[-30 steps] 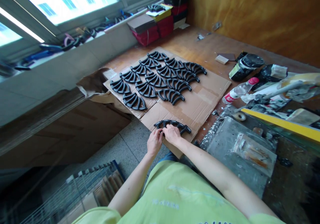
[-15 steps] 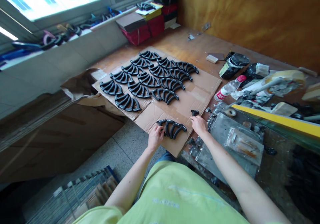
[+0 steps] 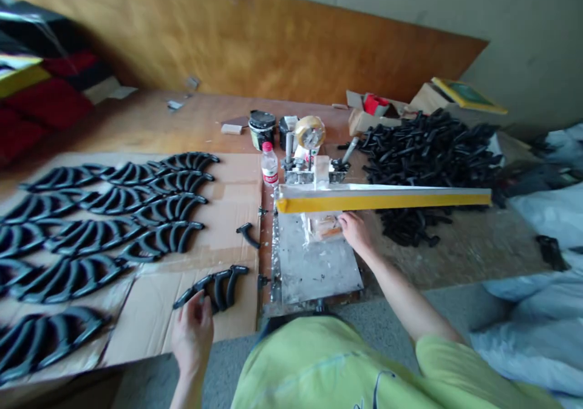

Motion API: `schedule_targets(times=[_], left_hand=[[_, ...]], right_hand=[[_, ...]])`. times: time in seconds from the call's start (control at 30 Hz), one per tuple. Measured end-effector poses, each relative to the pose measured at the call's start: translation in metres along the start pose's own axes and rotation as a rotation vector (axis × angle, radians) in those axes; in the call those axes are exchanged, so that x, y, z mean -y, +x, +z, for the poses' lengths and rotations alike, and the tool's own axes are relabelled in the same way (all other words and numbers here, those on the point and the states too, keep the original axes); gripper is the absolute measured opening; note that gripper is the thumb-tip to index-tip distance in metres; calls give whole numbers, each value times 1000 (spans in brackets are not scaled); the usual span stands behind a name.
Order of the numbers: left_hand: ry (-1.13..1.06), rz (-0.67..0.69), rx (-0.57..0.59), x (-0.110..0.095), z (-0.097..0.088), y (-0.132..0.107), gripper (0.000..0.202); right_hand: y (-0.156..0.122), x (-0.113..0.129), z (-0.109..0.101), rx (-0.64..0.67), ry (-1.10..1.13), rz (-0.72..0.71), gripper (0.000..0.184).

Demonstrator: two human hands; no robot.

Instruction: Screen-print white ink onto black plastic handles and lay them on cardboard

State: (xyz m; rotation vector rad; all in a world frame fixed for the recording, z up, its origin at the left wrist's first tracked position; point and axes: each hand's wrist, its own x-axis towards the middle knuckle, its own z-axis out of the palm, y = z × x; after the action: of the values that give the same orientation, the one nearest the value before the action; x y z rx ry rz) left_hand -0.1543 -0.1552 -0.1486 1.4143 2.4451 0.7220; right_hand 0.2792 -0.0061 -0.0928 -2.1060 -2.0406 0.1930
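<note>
A long brown desk fills the head view I monitor from my remote station, with a flattened cardboard sheet covering its left side and rows of fan-shaped black pieces laid out there. A heap of black parts is banked on the right. Between the two areas, a yellow-edged bar runs almost level from side to side, crossing my view beyond the bare near part of a grey plate. On the cardboard's near right corner sits a smaller black set, its long axis slanting from near left to far right. The right hand, the nearer of the two to the bar, reaches it from the near side and slightly left of its middle, arm at a steep angle to that long edge. Its fingers are bent, their tips at the lower edge; I cannot tell whether they grip it. Well apart to the left, the left hand rests at the near-left end of the small set, fingers curled and only slightly parted, and whether a piece is pinched there I cannot make out. A clear packet lies on the plate just left of the right fingertips. One loose black piece lies on the cardboard beyond the small set, seemingly nearer the left hand.
</note>
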Motion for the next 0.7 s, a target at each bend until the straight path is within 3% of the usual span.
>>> schedule_targets(times=[0.1, 0.17, 0.27, 0.33, 0.43, 0.6, 0.7], left_hand=[[-13, 56, 17, -29, 9, 5, 38], [-18, 89, 32, -50, 17, 6, 37], [-58, 165, 43, -79, 28, 1, 35], [-106, 182, 52, -99, 31, -5, 35], [-198, 141, 68, -133, 30, -11, 35], [-596, 121, 11, -211, 12, 11, 42], [-866, 173, -62, -260, -5, 36, 42]], right_hand=[[-17, -96, -11, 98, -207, 251, 25], [-35, -143, -8, 172, -293, 378, 30], [-58, -186, 4, 147, -332, 450, 34], [-65, -195, 10, 81, -288, 429, 34], [-56, -175, 12, -17, -90, 248, 34], [-18, -75, 8, -54, 217, -360, 35], [-3, -24, 8, 18, 204, -550, 36]])
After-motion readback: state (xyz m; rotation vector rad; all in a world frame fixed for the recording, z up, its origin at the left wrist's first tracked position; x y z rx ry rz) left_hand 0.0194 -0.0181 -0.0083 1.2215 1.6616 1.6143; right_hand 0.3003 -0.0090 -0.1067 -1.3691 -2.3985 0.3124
